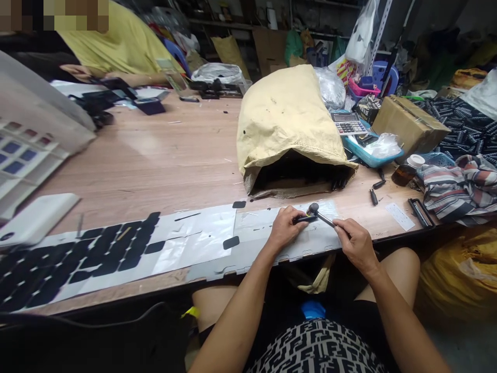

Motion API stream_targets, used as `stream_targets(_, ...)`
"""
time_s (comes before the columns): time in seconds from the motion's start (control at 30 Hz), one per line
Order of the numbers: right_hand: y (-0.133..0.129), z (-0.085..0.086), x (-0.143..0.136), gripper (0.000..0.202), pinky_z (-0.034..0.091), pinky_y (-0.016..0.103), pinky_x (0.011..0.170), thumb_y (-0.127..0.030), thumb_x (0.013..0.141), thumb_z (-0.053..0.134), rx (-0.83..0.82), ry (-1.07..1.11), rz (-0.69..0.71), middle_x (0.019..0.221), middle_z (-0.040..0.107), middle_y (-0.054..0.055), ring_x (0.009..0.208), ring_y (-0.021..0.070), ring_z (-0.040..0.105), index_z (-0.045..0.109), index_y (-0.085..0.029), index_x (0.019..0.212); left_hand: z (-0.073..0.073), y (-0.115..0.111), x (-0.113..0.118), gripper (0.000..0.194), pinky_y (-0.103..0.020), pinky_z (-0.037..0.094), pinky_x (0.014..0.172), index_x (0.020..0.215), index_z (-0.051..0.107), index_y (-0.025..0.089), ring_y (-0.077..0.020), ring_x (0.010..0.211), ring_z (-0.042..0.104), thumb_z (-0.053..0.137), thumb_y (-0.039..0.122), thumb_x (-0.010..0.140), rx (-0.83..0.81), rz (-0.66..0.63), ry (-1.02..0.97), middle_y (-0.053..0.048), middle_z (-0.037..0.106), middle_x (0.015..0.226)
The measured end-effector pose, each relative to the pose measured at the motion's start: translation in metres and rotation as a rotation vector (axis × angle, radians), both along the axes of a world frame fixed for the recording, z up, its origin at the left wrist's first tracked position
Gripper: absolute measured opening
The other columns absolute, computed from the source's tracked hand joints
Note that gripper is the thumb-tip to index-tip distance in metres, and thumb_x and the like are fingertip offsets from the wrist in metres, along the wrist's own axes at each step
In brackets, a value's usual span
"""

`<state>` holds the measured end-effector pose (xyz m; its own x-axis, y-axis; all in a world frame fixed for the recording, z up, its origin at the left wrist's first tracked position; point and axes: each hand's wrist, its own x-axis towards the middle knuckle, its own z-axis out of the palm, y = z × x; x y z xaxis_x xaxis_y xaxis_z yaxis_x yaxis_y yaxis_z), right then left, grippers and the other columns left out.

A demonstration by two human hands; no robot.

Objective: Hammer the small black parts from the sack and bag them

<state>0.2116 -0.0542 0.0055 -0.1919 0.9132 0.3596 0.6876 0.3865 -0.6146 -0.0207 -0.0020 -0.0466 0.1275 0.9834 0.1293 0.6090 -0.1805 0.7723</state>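
Black part (pixel 306 219), slender: pinched at its near-left end between the thumb and fingers of the left hand (pixel 286 224), which was closed down to the part's thickness. Right hand (pixel 354 241) was wrapped around the handle of a small hammer (pixel 326 217), no slack visible. Hammer head stood at the part's right end; contact could not be confirmed. Long axis of the part ran roughly left to right, nearly along the table edge, free end to the right; the hammer handle slanted forward and leftward from the fist. Step in hand, as judged: tapping or seating at that free end. Next stroke would call for a steady left pinch, fingertips clear of the head. Part was held over a pale board (pixel 295 248) at the table's near edge. Beyond: yellowish sack (pixel 287 114), mouth facing the hands. Leftward: black pads (pixel 135 238) on a white sheet (pixel 212 223). Rightward: striped cloth (pixel 442 186), cardboard box (pixel 411 124).
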Motion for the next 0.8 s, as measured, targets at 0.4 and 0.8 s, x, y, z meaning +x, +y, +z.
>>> stream_targets(0.4, 0.001, -0.007, -0.012, 0.028, 0.052, 0.029, 0.086, -0.027, 0.101, 0.046, 0.087, -0.100, 0.022, 0.097, 0.071, 0.005, 0.094, 0.0179, 0.066, 0.070, -0.023, 0.114, 0.001, 0.002, 0.001, 0.009, -0.036, 0.044, 0.086, 0.091, 0.073, 0.023, -0.0232, 0.096, 0.052, 0.073, 0.022, 0.082, -0.005, -0.002, 0.009, -0.003, 0.062, 0.089)
stream_targets(0.8, 0.047, -0.025, 0.004, 0.022, 0.045, 0.032, 0.084, -0.024, 0.096, 0.054, 0.181, -0.284, -0.130, 0.096, 0.071, 0.005, 0.091, 0.0212, 0.059, 0.073, -0.023, 0.106, -0.006, 0.003, -0.001, 0.014, -0.037, 0.045, 0.087, 0.098, 0.073, 0.023, -0.0240, 0.099, 0.054, 0.069, 0.028, 0.085, 0.051, -0.011, 0.000, -0.003, 0.066, 0.094)
